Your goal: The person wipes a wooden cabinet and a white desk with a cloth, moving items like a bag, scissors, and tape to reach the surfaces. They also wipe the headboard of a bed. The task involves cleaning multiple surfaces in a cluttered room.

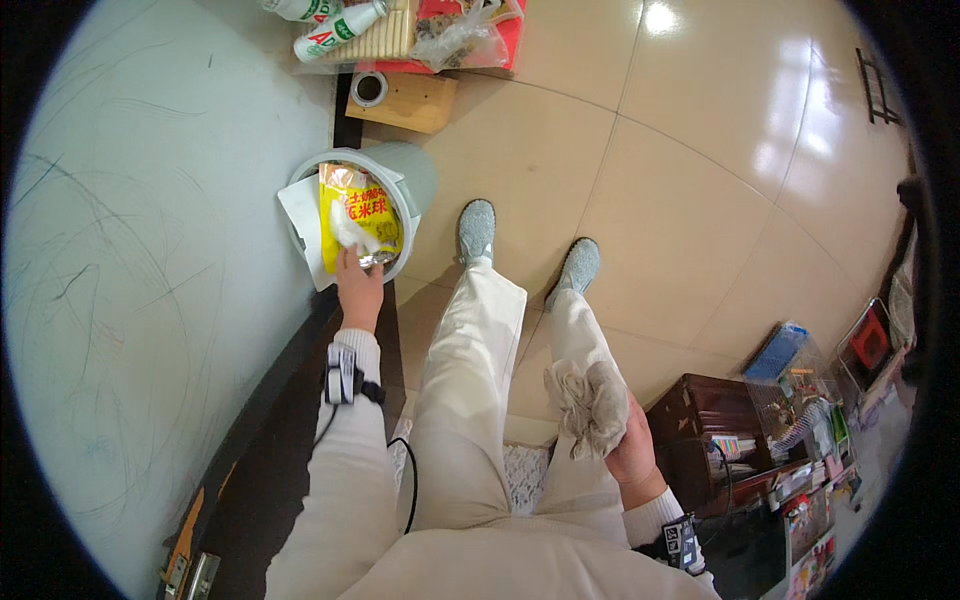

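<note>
A grey trash bin stands against the wall at the left. A yellow snack bag with red print lies across its mouth, and a crumpled white tissue rests on the bag. My left hand reaches over the bin's near rim, fingers stretched and apart, with the fingertips just short of or touching the tissue. Beside my right thigh, my right hand is closed around a crumpled greyish-beige cloth; its fingers are partly hidden behind the cloth.
A white sheet sticks out of the bin's left side. Beyond the bin are a small wooden stool and a red tray with white bottles. A dark wooden cabinet and a wire basket stand at the right.
</note>
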A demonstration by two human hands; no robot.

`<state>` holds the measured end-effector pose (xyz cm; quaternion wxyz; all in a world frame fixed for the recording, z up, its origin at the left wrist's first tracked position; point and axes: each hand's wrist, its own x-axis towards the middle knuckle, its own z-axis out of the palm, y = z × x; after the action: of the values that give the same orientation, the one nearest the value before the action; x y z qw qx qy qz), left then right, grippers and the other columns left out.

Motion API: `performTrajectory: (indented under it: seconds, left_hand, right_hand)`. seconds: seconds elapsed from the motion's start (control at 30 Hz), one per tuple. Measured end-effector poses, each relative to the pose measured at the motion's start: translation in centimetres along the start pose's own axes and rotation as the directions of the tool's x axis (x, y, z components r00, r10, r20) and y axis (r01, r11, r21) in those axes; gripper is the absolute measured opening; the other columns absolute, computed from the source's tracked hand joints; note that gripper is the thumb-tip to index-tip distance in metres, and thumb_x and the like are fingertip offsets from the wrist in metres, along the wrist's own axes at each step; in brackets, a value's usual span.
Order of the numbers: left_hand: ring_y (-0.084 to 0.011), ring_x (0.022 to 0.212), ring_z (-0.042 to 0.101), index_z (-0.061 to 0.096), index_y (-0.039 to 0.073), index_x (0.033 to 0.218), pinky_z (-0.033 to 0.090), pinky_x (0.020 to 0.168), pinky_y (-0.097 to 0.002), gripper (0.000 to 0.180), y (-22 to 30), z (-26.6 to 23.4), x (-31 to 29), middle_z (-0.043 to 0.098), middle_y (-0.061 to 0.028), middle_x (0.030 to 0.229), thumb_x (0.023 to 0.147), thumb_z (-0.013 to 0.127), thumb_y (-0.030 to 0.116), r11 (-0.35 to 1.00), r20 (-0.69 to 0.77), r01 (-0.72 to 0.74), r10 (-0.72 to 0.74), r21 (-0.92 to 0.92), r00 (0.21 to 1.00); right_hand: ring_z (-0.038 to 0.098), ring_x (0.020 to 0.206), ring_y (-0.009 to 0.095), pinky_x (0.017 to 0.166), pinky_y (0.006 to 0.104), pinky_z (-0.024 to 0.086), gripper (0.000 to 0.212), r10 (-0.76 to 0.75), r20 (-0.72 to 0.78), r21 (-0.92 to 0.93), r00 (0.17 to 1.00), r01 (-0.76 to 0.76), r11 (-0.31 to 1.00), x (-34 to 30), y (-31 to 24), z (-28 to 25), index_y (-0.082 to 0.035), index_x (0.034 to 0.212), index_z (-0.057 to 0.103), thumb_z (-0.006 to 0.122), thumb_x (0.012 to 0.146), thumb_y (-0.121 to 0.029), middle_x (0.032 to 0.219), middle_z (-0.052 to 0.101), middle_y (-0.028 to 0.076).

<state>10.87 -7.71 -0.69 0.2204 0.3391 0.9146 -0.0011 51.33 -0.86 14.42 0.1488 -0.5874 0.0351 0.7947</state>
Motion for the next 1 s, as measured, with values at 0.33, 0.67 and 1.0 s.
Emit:
performTrajectory:
  seconds: [0.33,0.67,1.0]
  left_hand:
    - [-0.0215,0.116,0.055,0.054,0.002,0.125,0.040,0.099,-0.0322,0.037,18.1,-7.5,-12.2,0.060,-0.0126,0.121,0.088,0.058,0.005,0.656,0.301,-0.179,0.550,-0.733,0.779]
    - [-0.0086,0.092,0.057,0.051,-0.001,0.123,0.045,0.081,-0.0224,0.035,29.7,-13.1,-18.1,0.062,-0.0036,0.106,0.090,0.058,0.008,0.580,0.621,0.244,0.647,-0.777,0.441]
    - [-0.0059,0.081,0.051,0.052,0.005,0.113,0.043,0.072,-0.0222,0.019,39.9,-13.4,-24.2,0.057,0.0009,0.092,0.095,0.048,0.010,0.448,0.479,0.177,0.772,-0.877,0.418]
  right_hand:
    - [0.047,0.123,0.027,0.104,0.0400,0.038,0.048,-0.164,-0.034,0.392,0.986,0.164,0.905,-2.2,-0.7,0.5,-0.003,0.137,0.040,0.036,0.100,-0.032,0.137,0.047,0.012]
    - [0.047,0.124,0.027,0.105,0.0411,0.037,0.052,-0.480,0.096,0.628,0.872,0.321,0.709,-7.2,-1.9,1.9,-0.004,0.137,0.040,0.031,0.100,-0.039,0.138,0.047,0.011]
    - [0.051,0.117,0.018,0.097,0.0390,0.042,0.041,-0.768,-0.018,0.681,0.641,0.570,0.460,-16.1,-4.1,-4.0,-0.009,0.133,0.043,0.043,0.099,-0.031,0.131,0.052,0.004]
